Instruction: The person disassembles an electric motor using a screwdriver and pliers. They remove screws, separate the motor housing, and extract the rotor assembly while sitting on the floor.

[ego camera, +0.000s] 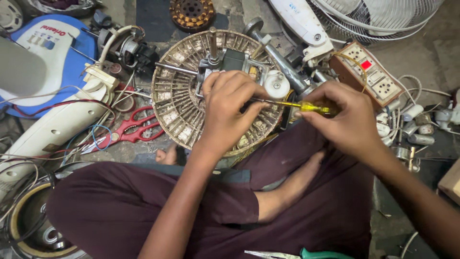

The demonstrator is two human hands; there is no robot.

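The fan motor [230, 62] sits at the upper centre of the frame, mounted on a dusty round grille [175, 112] that rests against the seated person's knees. The left hand [229, 103] lies over the motor body, fingers curled closed around the housing and thumb pressed near the shaft of the screwdriver [287, 104]. The right hand [345, 117], at centre right, is wrapped shut on the yellow handle, with the thumb and forefinger pinching it close to the metal shaft. The tip is hidden under the left hand, so its seating cannot be confirmed. In my judgement the step is best done by keeping the shaft in line with the screw, pressing inward while turning, and letting the left hand brace the motor so the grille does not rock. Red scissors [136, 128] lie at left of the grille, a switchboard [371, 76] at upper right, and green-handled pliers [306, 254] at the bottom edge.
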